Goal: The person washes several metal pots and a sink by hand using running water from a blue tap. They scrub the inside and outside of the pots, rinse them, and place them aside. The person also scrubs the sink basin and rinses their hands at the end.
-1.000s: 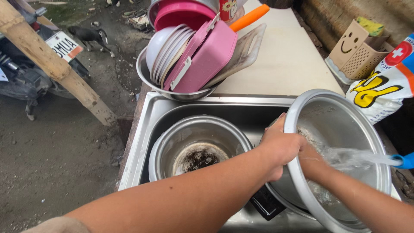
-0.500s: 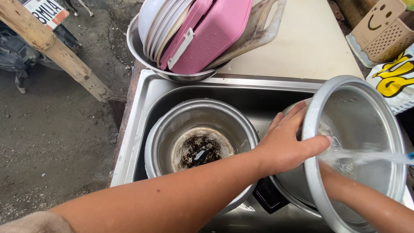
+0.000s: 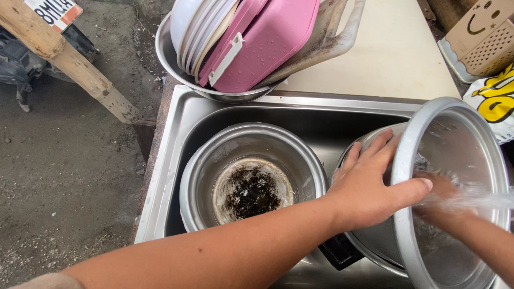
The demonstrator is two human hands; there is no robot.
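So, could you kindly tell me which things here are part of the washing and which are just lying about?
In use:
- left hand gripping the metal pot by its rim
- right hand inside the pot
- water stream
- sink

Lying about:
- burnt pot
- bowl of stacked dishes
- pink lid
- wooden post

Sink: a stainless steel sink [image 3: 176, 160] is sitting sunk into the counter, its rim running along the left and back.
Inside, left: a round metal pot [image 3: 251, 179] with a burnt black bottom is standing upright.
Inside, right: a tilted metal pot [image 3: 455, 160] is leaning on edge.
Counter: a pale countertop [image 3: 396, 59] is carrying a metal basin [image 3: 176, 67] stacked with dishes, touching the sink's back rim.
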